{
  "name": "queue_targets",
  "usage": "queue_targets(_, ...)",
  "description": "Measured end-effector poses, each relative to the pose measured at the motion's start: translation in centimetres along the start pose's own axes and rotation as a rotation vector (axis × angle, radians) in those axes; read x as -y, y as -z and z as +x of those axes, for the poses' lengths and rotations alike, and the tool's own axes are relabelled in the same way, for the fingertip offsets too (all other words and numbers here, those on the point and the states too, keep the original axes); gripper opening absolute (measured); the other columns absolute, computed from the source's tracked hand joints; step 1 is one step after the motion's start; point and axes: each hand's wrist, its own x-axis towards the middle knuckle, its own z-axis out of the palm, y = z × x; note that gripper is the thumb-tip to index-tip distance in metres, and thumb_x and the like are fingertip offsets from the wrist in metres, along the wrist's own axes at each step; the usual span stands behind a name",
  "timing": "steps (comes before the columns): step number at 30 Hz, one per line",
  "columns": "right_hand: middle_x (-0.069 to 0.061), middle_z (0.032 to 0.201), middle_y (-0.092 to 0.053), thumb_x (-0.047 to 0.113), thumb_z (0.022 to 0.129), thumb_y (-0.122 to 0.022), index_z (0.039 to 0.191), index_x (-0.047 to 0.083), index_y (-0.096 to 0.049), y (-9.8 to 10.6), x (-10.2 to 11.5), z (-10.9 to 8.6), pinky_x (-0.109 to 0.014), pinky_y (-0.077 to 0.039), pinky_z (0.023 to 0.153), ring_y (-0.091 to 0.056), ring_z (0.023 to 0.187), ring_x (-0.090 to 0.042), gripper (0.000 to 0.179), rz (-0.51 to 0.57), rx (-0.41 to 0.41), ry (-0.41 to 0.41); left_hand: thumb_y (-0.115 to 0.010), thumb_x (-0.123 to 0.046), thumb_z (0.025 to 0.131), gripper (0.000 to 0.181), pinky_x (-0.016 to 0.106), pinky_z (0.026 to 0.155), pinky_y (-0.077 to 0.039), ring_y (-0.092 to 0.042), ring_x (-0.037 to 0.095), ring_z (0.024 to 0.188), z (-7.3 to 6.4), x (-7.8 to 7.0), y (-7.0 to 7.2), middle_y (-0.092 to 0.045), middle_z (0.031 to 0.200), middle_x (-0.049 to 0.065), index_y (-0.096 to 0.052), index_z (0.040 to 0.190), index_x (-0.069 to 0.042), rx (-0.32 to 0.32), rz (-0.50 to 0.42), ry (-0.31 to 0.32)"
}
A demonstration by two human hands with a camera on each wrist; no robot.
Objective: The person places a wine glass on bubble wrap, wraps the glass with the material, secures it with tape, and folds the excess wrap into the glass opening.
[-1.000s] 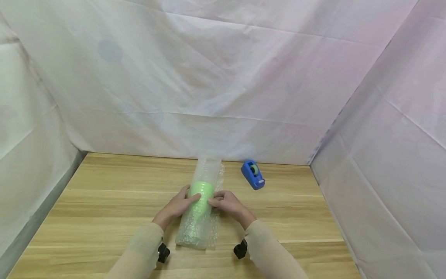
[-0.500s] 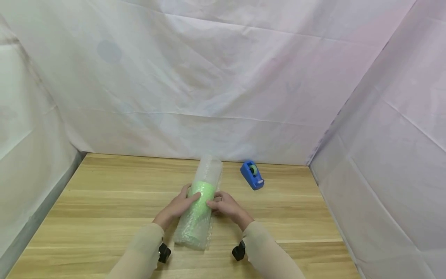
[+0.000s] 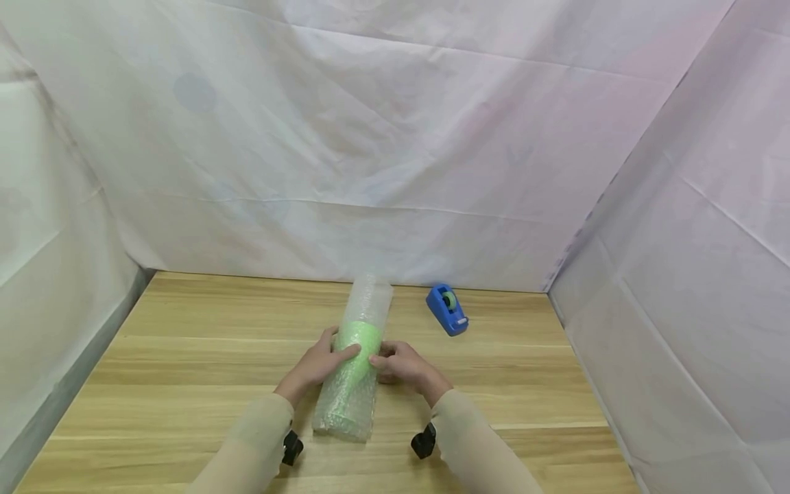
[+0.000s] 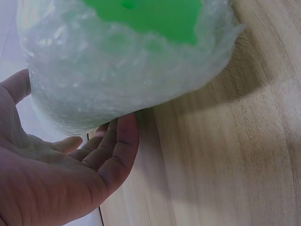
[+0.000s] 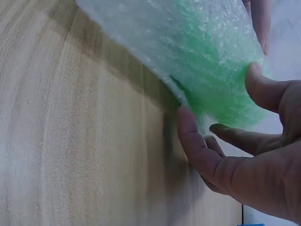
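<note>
A bubble-wrap roll [image 3: 345, 405] lies lengthwise on the table, with a bright green object [image 3: 363, 335] showing through it. The green thing's exact kind is blurred by the wrap. My left hand [image 3: 317, 361] holds the roll's left side, thumb on top and fingers curved beneath it, as the left wrist view shows. From the right, my right hand [image 3: 404, 365] holds the opposite side, its thumb on the wrap. In the right wrist view, the right fingers [image 5: 190, 136] touch the wrap's loose edge near the tabletop.
A blue tape dispenser [image 3: 447, 310] with a roll of tape stands at the back right of the wooden table [image 3: 204, 363]. White cloth [image 3: 395, 137] hangs behind the table and along both sides.
The flap of bubble wrap that lay spread on the right has been rolled in around the green object. Both hands have stayed almost in place.
</note>
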Motion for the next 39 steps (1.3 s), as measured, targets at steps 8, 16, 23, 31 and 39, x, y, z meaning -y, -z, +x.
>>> queue_targets(8, -0.017, 0.13, -0.059, 0.027, 0.095, -0.064, 0.145, -0.005, -0.037, -0.3, 0.1, 0.0, -0.041, -0.055, 0.093, -0.064, 0.107, -0.021, 0.065, 0.043, -0.031, -0.012, -0.054, -0.054, 0.095, 0.085, 0.057, 0.097, -0.048, -0.051, 0.046, 0.126, -0.4, -0.2, 0.2, -0.038, 0.147, 0.033, -0.016, 0.154, -0.005, -0.001, 0.027, -0.009)
queue_targets(16, -0.022, 0.133, -0.058, 0.026, 0.093, -0.066, 0.143, -0.01, -0.037, -0.5, 0.3, 0.2, -0.046, -0.05, 0.101, -0.062, 0.118, -0.029, 0.068, 0.001, -0.074, -0.002, -0.052, -0.055, 0.095, 0.083, 0.059, 0.1, -0.045, -0.047, 0.047, 0.129, -0.4, -0.2, 0.3, -0.04, 0.146, 0.033, -0.019, 0.153, -0.006, -0.014, 0.057, -0.004)
queue_targets(23, -0.019, 0.125, -0.063, 0.027, 0.092, -0.068, 0.142, -0.009, -0.039, -0.7, 0.6, -0.1, -0.045, -0.052, 0.099, -0.064, 0.111, -0.025, 0.069, -0.017, -0.135, -0.004, -0.051, -0.056, 0.095, 0.084, 0.059, 0.102, -0.043, -0.045, 0.047, 0.132, -0.2, 0.0, 0.2, -0.037, 0.149, 0.032, -0.017, 0.154, -0.007, -0.004, 0.043, 0.007)
queue_targets(31, -0.027, 0.128, -0.059, 0.029, 0.085, -0.075, 0.144, -0.008, -0.026, -0.9, 1.2, -0.4, -0.052, -0.044, 0.104, -0.059, 0.117, -0.035, 0.085, -0.049, -0.259, 0.005, -0.051, -0.05, 0.098, 0.075, 0.052, 0.094, -0.05, -0.059, 0.036, 0.116, 0.1, 0.5, 0.1, -0.049, 0.136, 0.031, -0.014, 0.151, -0.012, 0.011, -0.019, -0.028)
queue_targets(39, -0.019, 0.121, -0.065, 0.026, 0.087, -0.072, 0.137, -0.008, -0.047, -0.8, 1.4, -0.2, -0.045, -0.053, 0.094, -0.065, 0.104, -0.024, 0.065, -0.026, -0.272, 0.029, -0.052, -0.043, 0.099, 0.069, 0.053, 0.095, -0.05, -0.056, 0.04, 0.119, 0.1, 0.1, -0.3, -0.049, 0.135, 0.03, -0.026, 0.148, -0.001, -0.089, 0.09, -0.103)
